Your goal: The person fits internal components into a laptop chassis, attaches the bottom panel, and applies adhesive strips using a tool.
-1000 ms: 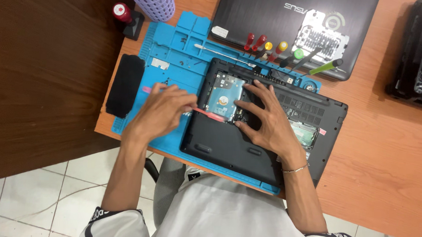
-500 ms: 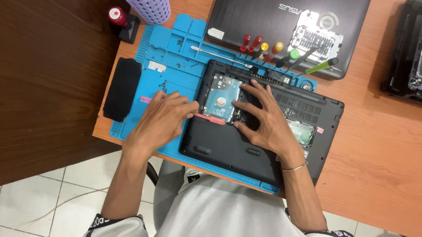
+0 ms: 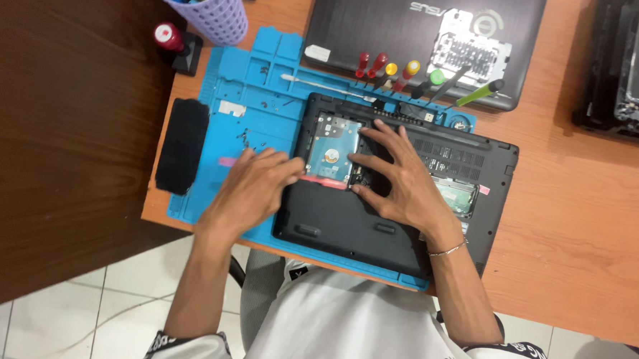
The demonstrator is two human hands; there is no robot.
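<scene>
A black laptop [image 3: 375, 225] lies bottom-up on a blue work mat [image 3: 255, 90], its cover off. A silver hard drive [image 3: 331, 150] sits in the bay at its upper left. A pink tab [image 3: 325, 180] runs along the drive's near edge. My left hand [image 3: 251, 189] rests at the laptop's left edge, with thumb and fingertips closed on the tab's left end. My right hand [image 3: 400, 184] lies flat on the laptop just right of the drive, fingers spread, fingertips touching the drive's right edge.
Several colour-handled screwdrivers [image 3: 403, 74] stand at the mat's far edge. A black oblong part [image 3: 182, 146] lies at the mat's left. A lilac cup [image 3: 215, 11], a second closed laptop [image 3: 384, 24] and another opened device [image 3: 626, 71] sit behind.
My left hand has crept slightly right, onto the pink tab at the drive. The right hand has stayed spread beside the drive.
</scene>
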